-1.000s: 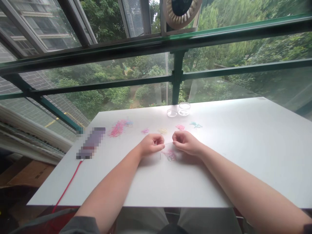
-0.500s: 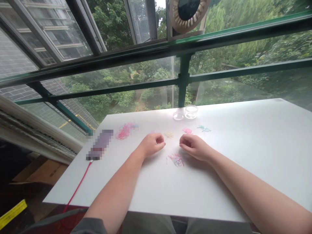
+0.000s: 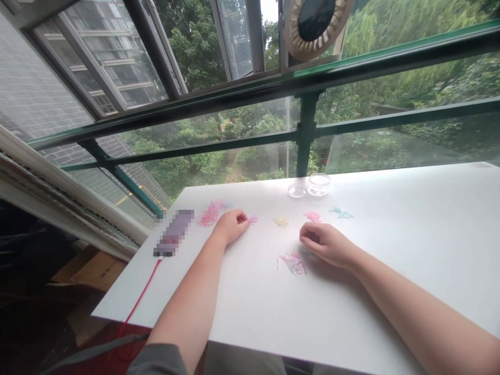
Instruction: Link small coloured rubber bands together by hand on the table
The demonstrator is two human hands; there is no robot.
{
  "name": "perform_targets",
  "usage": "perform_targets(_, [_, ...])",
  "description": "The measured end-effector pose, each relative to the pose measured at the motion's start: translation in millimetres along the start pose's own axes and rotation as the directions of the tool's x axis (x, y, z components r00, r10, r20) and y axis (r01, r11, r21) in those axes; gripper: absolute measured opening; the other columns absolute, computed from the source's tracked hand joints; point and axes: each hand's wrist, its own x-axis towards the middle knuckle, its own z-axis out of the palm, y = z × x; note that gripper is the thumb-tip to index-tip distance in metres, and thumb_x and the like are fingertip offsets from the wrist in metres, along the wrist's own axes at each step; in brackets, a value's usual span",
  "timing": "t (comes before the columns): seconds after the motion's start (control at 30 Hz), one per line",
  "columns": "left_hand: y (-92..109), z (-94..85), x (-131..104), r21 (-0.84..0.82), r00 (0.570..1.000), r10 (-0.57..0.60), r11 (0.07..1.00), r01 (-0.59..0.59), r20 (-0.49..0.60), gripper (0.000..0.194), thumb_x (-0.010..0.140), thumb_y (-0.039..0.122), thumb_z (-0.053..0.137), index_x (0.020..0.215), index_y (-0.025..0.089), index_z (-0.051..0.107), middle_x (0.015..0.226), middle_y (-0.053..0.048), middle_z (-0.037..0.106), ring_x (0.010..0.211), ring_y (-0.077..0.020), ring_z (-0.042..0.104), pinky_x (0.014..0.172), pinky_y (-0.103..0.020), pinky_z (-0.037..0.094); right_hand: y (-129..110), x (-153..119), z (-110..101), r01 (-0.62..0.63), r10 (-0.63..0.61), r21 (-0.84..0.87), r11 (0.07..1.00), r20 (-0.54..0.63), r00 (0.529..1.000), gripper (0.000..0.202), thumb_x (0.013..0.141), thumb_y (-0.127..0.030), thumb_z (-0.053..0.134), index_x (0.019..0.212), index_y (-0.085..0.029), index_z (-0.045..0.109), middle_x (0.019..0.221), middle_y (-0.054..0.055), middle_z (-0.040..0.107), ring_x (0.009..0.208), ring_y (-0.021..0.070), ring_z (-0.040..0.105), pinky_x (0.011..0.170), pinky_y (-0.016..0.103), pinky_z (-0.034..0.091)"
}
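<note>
My left hand is closed, thumb and fingertips together, at the edge of a small purple pile of thin rubber bands. Whether a band is between its fingers is too small to see. To the right, my right hand rests curled on the table, and its fingertips hide anything they hold. Just left of it and nearer me lies a mixed pile of rubber bands. Beyond it are pink rubber bands, with yellow rubber bands to the left and teal rubber bands to the right.
A larger pink and blue heap of bands lies at the far left. A blurred-out phone with a red cable is beside it. A clear round jar and its lid stand by the white table's back edge.
My left hand has moved left, away from the middle, to the small purple pile. My right hand stays curled near the mixed pile. The whole view has shifted slightly.
</note>
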Motion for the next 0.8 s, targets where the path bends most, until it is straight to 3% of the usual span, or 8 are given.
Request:
perform_targets(0.23, [-1.5,4.1,2.2,-0.011,0.999,-0.041,0.999,0.041,-0.034,0.015,0.070,0.030,0.060,0.077,0.017,0.064,0.073,-0.003,0.066,0.066,-0.0139,0.057,0.064,-0.025,0.044,0.9,0.2,-0.6,0.008,-0.008,-0.005,1.000,0.008,1.000,0.011,0.079,-0.025,0.047,0.071,-0.018,0.052,0.060,-0.001,0.049,0.054,0.0109,0.043,0.052,0.024,0.034])
perform_targets(0.8, [-0.4,1.3,4.0,-0.045,0.996,-0.016,0.999,0.012,-0.086,0.023,0.075,0.031,0.052,0.079,0.016,0.070,0.076,-0.004,0.068,0.070,-0.0166,0.059,0.067,-0.027,0.044,-0.6,-0.8,-3.5,0.012,-0.012,-0.020,1.000,-0.007,1.000,0.009,0.077,-0.024,0.048,0.071,-0.019,0.053,0.058,-0.002,0.050,0.052,0.0102,0.042,0.051,0.023,0.033])
